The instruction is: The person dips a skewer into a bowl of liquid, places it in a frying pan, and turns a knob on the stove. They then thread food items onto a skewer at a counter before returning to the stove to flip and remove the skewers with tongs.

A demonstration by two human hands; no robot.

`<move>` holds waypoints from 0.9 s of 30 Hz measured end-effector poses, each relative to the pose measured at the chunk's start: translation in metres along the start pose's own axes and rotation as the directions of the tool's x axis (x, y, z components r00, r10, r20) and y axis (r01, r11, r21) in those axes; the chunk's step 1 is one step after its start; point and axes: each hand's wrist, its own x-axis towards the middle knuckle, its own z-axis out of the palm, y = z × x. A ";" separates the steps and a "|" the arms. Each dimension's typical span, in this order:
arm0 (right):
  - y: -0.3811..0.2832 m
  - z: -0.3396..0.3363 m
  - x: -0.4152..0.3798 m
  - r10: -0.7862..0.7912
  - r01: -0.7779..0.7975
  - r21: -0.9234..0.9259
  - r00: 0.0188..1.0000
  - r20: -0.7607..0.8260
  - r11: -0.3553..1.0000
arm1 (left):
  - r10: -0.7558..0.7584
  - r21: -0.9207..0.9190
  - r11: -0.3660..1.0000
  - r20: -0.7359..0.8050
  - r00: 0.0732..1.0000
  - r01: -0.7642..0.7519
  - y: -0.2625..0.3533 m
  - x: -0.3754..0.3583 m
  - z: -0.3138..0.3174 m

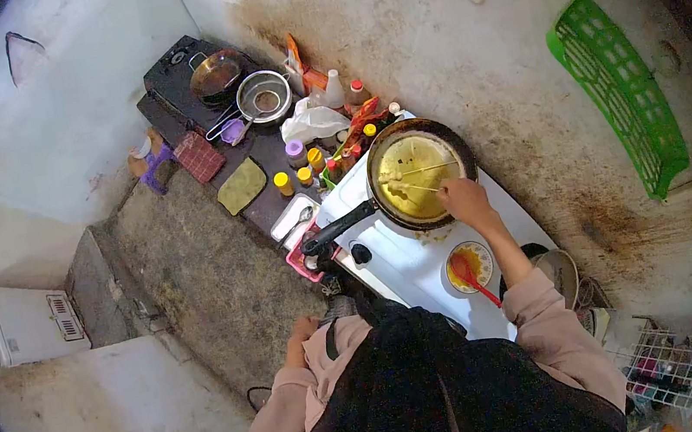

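Observation:
My right hand (465,200) reaches over the frying pan (465,137) with its fingers pinched on the end of a thin skewer (424,188). Pale pieces of food (395,181) sit at the far end of this skewer, in yellow oil. A second skewer (436,167) lies in the same oil, just beyond the held one. The pan's black handle (339,227) points left. Down beside my waist, away from the cookware, is my left hand (303,332); its fingers are too small and partly hidden to read.
On the white stove top (386,254) stands a patterned bowl (460,286) of orange-yellow liquid with a red spoon (469,274). Several yellow-capped jars (282,182), a strainer (264,96) and a wok (215,74) are at the left. A green plastic rack (623,96) hangs on the wall.

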 end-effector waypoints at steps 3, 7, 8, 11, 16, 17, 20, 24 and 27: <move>0.006 0.015 0.018 0.053 -0.054 -0.018 0.998 -0.033 0.998 | 0.038 0.020 0.999 0.029 0.999 -0.039 0.007 -0.007 -0.007; 0.024 0.014 0.031 0.025 -0.023 0.019 0.995 -0.099 1.000 | 0.106 0.086 0.990 0.076 0.991 -0.113 0.024 -0.021 -0.028; 0.027 0.012 0.031 0.010 -0.005 0.052 0.994 -0.108 0.999 | 0.092 0.079 0.992 0.076 0.993 -0.098 0.024 -0.020 -0.028; 0.029 -0.003 0.021 -0.096 0.111 0.111 0.987 -0.127 0.988 | -0.011 -0.002 1.000 0.040 0.999 0.012 0.044 -0.042 -0.041; 0.044 0.023 0.028 -0.168 0.178 0.080 0.978 -0.128 0.981 | -0.036 -0.037 0.999 0.090 0.995 0.039 0.038 -0.036 -0.038; 0.045 0.029 0.030 -0.167 0.178 0.077 0.977 -0.131 0.981 | -0.025 -0.004 1.000 0.077 0.997 0.026 0.040 -0.037 -0.039; 0.050 0.048 0.035 -0.250 0.263 0.018 0.934 -0.257 0.965 | -0.062 0.007 0.998 0.040 0.997 0.062 0.043 -0.037 -0.040; 0.041 0.045 0.036 -0.202 0.173 -0.143 0.953 -0.227 0.974 | -0.079 0.041 0.996 0.088 0.993 0.076 0.057 -0.050 -0.053; 0.043 0.046 0.044 -0.128 0.103 -0.156 0.979 -0.156 0.982 | -0.013 0.079 0.997 0.075 0.997 0.007 0.056 -0.050 -0.055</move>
